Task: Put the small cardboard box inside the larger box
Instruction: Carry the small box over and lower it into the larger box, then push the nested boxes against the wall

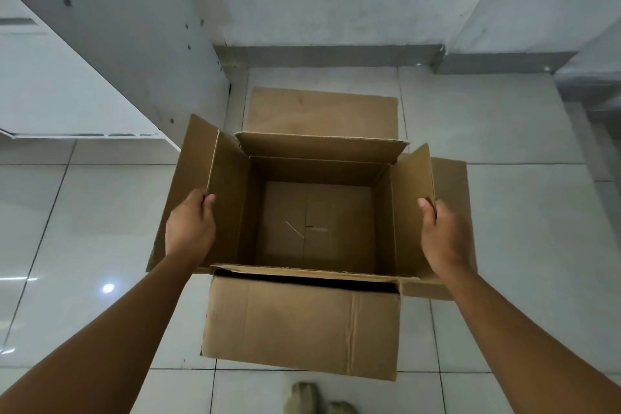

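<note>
An open brown small cardboard box is in the middle of the head view, and its inside holds nothing. My left hand grips the edge of its raised left flap. My right hand grips the edge of its raised right flap. Around it spread the flaps of the larger box: one far, one right and one near me. A dark gap shows between the small box's near edge and the larger box's near flap. The larger box's walls are hidden, so I cannot tell how deep the small box sits.
The boxes are on a glossy pale tiled floor. A white slanted panel rises at the left. Grey walls with a grey skirting close the far side. Two shoe tips show at the bottom edge.
</note>
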`<state>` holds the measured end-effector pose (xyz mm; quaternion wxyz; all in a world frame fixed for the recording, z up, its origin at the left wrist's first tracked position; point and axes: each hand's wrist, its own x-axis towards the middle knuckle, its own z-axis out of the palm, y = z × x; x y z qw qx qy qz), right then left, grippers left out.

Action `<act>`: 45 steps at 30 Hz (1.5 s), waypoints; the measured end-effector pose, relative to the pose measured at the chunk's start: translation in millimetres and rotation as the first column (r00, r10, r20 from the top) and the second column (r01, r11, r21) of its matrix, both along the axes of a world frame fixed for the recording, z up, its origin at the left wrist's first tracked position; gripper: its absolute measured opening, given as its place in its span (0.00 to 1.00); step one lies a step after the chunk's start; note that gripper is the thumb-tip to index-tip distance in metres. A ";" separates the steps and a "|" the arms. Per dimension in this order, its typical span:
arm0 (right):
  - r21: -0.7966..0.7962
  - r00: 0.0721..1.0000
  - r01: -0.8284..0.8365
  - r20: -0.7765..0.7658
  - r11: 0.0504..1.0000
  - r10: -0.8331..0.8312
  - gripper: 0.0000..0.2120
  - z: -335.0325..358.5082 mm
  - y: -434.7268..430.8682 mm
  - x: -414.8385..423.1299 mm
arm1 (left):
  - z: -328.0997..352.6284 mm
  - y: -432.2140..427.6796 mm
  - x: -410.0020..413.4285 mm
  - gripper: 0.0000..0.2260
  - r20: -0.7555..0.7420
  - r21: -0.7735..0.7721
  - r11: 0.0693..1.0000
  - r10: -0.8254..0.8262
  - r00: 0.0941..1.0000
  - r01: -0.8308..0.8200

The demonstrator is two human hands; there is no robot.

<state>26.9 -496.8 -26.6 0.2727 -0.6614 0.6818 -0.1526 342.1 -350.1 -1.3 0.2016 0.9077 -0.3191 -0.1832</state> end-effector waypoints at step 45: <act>0.090 0.850 -0.369 -0.370 0.925 0.375 0.55 -103.4 145.0 -18.9 | -116.5 133.0 -59.5 0.51 0.085 0.298 0.890 -0.385 0.919 0.345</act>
